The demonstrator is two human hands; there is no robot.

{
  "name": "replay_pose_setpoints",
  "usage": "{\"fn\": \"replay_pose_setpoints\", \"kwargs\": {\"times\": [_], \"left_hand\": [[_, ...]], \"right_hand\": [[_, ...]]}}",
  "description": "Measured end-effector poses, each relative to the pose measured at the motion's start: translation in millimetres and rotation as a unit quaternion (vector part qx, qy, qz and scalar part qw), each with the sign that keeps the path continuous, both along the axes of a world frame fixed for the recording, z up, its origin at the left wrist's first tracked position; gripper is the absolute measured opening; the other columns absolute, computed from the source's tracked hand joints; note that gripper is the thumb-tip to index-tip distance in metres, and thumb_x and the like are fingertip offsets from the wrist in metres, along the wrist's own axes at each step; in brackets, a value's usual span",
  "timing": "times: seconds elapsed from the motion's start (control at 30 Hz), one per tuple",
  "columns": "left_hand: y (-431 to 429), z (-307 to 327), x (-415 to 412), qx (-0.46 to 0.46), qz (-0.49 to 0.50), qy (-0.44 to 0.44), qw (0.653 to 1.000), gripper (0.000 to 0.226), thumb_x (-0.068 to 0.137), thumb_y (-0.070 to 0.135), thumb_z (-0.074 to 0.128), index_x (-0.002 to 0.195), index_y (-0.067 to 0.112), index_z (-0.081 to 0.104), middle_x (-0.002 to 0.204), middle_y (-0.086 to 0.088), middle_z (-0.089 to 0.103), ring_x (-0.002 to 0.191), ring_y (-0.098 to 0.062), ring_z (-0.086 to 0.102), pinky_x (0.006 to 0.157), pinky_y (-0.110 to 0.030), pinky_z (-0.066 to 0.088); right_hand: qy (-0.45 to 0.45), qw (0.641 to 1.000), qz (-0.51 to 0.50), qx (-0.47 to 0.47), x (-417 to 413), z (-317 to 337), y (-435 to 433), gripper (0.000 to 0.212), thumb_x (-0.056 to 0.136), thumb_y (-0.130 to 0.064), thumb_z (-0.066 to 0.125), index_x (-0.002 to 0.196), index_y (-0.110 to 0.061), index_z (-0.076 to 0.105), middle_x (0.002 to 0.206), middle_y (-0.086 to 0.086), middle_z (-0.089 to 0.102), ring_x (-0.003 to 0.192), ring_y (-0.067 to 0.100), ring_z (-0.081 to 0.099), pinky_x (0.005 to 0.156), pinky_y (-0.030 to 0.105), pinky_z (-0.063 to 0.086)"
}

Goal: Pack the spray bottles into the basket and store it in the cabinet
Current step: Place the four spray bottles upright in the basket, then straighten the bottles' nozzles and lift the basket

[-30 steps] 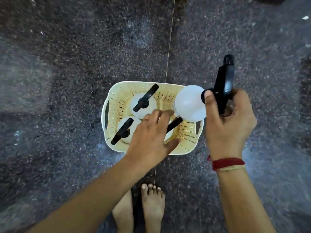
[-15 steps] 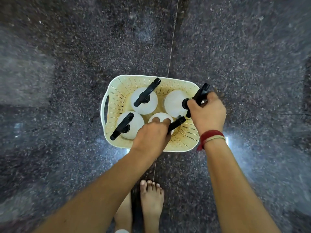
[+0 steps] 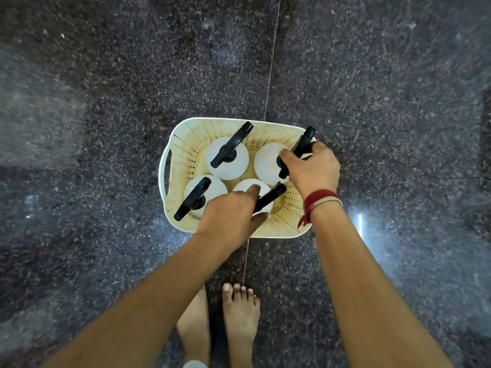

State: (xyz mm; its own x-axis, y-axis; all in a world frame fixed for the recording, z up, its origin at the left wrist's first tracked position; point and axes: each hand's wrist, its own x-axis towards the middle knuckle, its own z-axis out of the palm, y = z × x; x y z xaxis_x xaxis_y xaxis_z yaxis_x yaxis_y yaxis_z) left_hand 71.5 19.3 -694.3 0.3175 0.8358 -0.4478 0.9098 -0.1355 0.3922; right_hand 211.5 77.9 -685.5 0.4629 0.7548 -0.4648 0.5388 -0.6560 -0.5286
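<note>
Basket [image 3: 183, 166]: cream perforated plastic, standing on the dark speckled floor [image 3: 106, 102] just ahead of the person's bare feet [image 3: 239, 314]; a handle slot shows in its left wall.
Contents: four white spray bottles with black trigger heads, all upright, one to each corner, bodies close together or touching.
Far-left bottle [image 3: 228, 155]: untouched, nozzle pointing to the far right.
Near-left bottle [image 3: 198, 195]: untouched, trigger end reaching over the near-left rim.
Far-right bottle [image 3: 268, 163]: head overhangs the far-right rim; held, it seems, to settle it into the last free corner.
Near-right bottle [image 3: 249, 185]: partly hidden under the left hand.
Right hand [image 3: 310, 166]: grip clenched on the far-right bottle's trigger head; a red thread band circles the wrist.
Left hand [image 3: 233, 216]: curled over the near-right bottle, fingers on its shoulder and thumb below its black head, apparently steadying it so its neighbour fits.
Task stage: packing looks all but complete; both hands must let go and move to the handles.
Cabinet: not in view.
</note>
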Motion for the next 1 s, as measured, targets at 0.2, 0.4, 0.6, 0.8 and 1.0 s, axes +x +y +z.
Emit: {"fn": "replay_pose_setpoints", "kwargs": {"times": [0.2, 0.4, 0.6, 0.8, 1.0], "left_hand": [[16, 51, -29, 0.218, 0.008, -0.016, 0.976, 0.067, 0.081, 0.073, 0.038, 0.127, 0.025, 0.045, 0.092, 0.004, 0.068, 0.077, -0.017, 0.064, 0.054, -0.028, 0.052], [40, 41, -105, 0.237, 0.292, -0.051, 0.925, 0.073, 0.086, 0.057, 0.047, 0.145, 0.02, 0.024, 0.153, -0.016, 0.019, 0.142, -0.033, 0.013, 0.11, -0.054, 0.013], [19, -24, -141, 0.029, 0.354, 0.007, 0.935, 0.109, 0.072, 0.076, 0.049, 0.15, 0.023, -0.004, 0.158, -0.011, -0.016, 0.144, -0.032, -0.016, 0.114, -0.057, -0.003], [10, -57, -121, -0.138, 0.463, -0.121, 0.867, 0.087, 0.082, 0.047, 0.064, 0.15, 0.025, 0.013, 0.154, -0.012, 0.024, 0.138, -0.034, 0.03, 0.112, -0.054, 0.027], [12, -62, -104, -0.176, 0.569, -0.146, 0.79, 0.029, 0.093, 0.024, 0.053, 0.115, 0.005, 0.05, 0.101, -0.011, 0.057, 0.088, -0.026, 0.055, 0.075, -0.034, 0.043]], "right_hand": [[-0.132, 0.988, 0.044, 0.066, 6, 21, -17, 0.068, 0.074, -0.077, 0.046, 0.114, -0.022, 0.057, 0.094, -0.003, 0.065, 0.085, 0.018, 0.059, 0.068, 0.028, 0.039], [-0.109, 0.963, -0.051, 0.241, 25, 1, -56, 0.079, 0.086, -0.051, 0.057, 0.149, -0.022, 0.019, 0.157, 0.009, 0.015, 0.131, -0.003, 0.016, 0.111, 0.046, 0.025], [-0.121, 0.981, -0.022, 0.149, 36, -49, -80, 0.094, 0.083, -0.057, 0.056, 0.151, -0.023, 0.001, 0.16, 0.011, -0.005, 0.146, 0.029, 0.013, 0.114, 0.062, 0.006], [-0.037, 0.991, -0.073, 0.105, 26, -72, -83, 0.099, 0.079, -0.06, 0.061, 0.15, -0.031, -0.001, 0.161, 0.001, -0.007, 0.146, 0.025, 0.013, 0.115, 0.053, 0.01], [0.079, 0.985, -0.15, 0.023, 29, -82, -76, 0.054, 0.09, -0.028, 0.06, 0.14, -0.019, 0.042, 0.136, 0.012, 0.054, 0.124, 0.03, 0.051, 0.104, 0.042, 0.042]]}}
